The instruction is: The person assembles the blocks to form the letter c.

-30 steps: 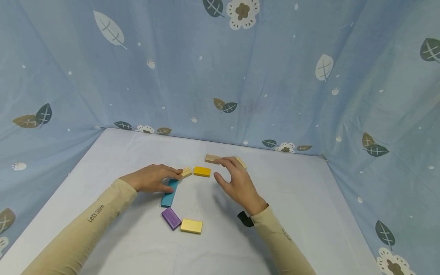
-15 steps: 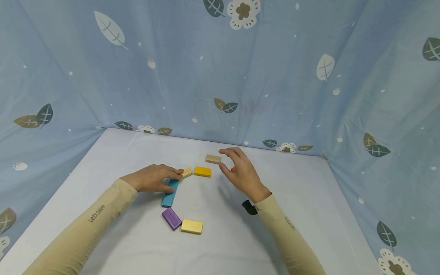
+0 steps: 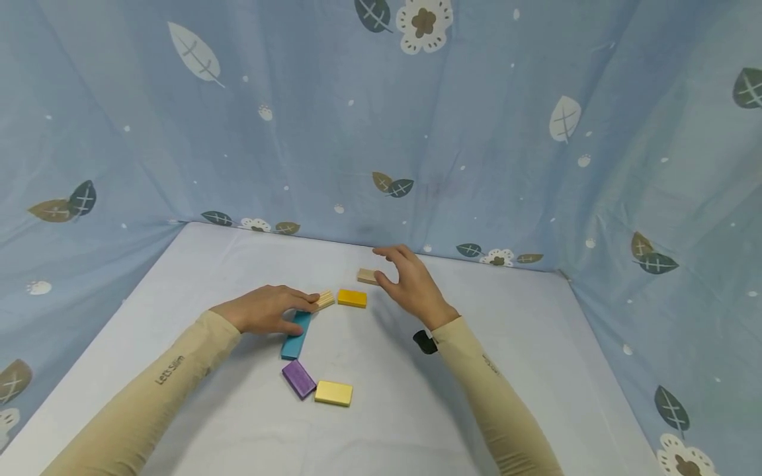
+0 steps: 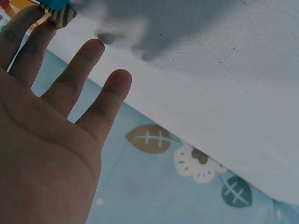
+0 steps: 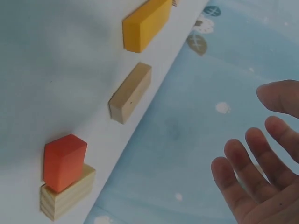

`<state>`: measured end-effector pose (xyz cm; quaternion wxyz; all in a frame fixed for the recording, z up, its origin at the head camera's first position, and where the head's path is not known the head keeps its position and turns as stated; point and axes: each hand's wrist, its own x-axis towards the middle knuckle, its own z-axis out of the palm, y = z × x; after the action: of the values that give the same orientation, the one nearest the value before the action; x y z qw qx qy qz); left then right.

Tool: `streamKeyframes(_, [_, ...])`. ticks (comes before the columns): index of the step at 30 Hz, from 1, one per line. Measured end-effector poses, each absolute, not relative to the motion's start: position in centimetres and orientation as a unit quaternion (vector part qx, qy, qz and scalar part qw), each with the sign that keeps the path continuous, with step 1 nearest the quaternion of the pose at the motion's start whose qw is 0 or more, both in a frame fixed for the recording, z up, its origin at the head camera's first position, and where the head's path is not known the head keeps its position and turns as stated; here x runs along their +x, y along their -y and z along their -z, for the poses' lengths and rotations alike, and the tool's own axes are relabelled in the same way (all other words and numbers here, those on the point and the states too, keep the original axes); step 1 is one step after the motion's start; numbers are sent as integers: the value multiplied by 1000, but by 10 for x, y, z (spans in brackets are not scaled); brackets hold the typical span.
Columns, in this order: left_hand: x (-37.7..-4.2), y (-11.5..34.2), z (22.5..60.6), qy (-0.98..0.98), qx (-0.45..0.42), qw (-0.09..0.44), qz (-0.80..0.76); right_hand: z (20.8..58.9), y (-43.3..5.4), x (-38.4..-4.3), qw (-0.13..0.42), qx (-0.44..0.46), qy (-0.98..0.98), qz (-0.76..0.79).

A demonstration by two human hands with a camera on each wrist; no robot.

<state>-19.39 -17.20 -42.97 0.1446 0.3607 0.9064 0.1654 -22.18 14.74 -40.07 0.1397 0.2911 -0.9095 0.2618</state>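
Note:
My left hand (image 3: 270,311) reaches over two touching blocks: its fingertips meet a striped wooden block (image 3: 325,300) and its thumb lies on a teal block (image 3: 294,344). In the left wrist view its fingers (image 4: 77,70) look fairly straight. Above the back of the table hovers my right hand (image 3: 413,291), fingers spread and holding nothing. Just beyond its thumb sits a plain wooden block (image 3: 366,276), with an orange-yellow block (image 3: 352,299) nearer. The right wrist view has a red block (image 5: 64,161) against or on a pale wooden block (image 5: 70,193); both are hidden in the head view.
A purple block (image 3: 299,379) and a light yellow block (image 3: 333,393) lie at the front, with the purple one close to the teal block's lower end. White cloth (image 3: 506,344) covers the table. Blue leaf-patterned curtain (image 3: 297,132) rises behind and at both sides.
My right hand has moved back and up from the table, covering the red block glimpsed half a second ago. My left hand stays on the striped and teal blocks.

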Motion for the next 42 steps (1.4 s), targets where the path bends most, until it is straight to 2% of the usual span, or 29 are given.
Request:
streamKeyframes(7, [-193,170,427,-907,357,146,-166,402,-143,-231,123,294,911,-263])
streamKeyframes(29, [-194,170,428,-905,366,145,-160,426,-133,-251,5,263,936,-234])
streamKeyframes(42, [-194,170,429,-907,365,141,-158,437,-126,-261,-33,251,942,-220])
